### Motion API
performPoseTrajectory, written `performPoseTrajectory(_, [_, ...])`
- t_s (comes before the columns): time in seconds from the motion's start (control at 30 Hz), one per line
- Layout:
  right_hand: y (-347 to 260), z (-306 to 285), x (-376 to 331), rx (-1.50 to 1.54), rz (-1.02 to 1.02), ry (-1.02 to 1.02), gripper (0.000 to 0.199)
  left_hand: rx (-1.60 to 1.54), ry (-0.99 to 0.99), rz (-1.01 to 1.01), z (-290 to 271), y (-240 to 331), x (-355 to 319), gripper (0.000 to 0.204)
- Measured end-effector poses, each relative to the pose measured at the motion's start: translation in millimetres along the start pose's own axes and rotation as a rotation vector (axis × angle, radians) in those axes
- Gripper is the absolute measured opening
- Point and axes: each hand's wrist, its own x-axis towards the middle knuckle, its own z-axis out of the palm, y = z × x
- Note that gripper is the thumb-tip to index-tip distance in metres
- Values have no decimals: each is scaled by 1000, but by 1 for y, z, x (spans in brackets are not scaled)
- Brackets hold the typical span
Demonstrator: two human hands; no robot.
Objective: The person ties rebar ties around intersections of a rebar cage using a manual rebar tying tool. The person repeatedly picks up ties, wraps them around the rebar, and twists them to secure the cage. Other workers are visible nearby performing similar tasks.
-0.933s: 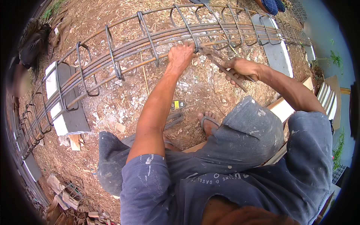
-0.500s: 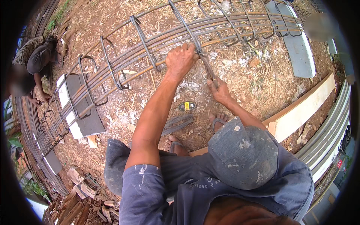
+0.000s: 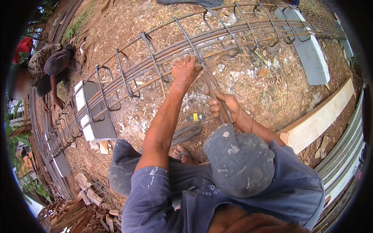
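Ground (image 3: 248, 89): brown soil strewn with straw and pale chips, carrying everything nearby.
Coil (image 3: 190, 136): one, dark wire, lying near a sandalled foot (image 3: 183, 153).
Oval item (image 3: 195, 117): one, black and yellow, just beyond the coil.
Right hand (image 3: 230, 104): closed round the handles of the pincers, well back from their head, probably for leverage.
Pincers (image 3: 210, 80): one pair, slanting up to the cage's near edge, head beside the left fist.
Left hand (image 3: 184, 73): fingers curled against the near bar, seemingly to steady that joint; whether it pinches anything, I cannot tell.
Cage (image 3: 187, 39): one, long, steel, crossing ahead of both hands; its hoops blur together toward the ends, defeating a count.
Blocks: two large grey-and-white ones, left (image 3: 105, 128) and right (image 3: 311, 68), apparently keeping the steel off the soil.
Co-worker (image 3: 58, 62): one clearly visible, far left, bent low, one hand near the cage.
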Motion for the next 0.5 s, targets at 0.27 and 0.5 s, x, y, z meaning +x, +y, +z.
performPoseTrajectory(0.27, [-44,42,-13,-590,101,356,48,-26,168,20,-6,6,-15,50])
performPoseTrajectory(0.5, [-59,52,-11,-756,171,524,50,-60,66,-38,-7,9,-14,58])
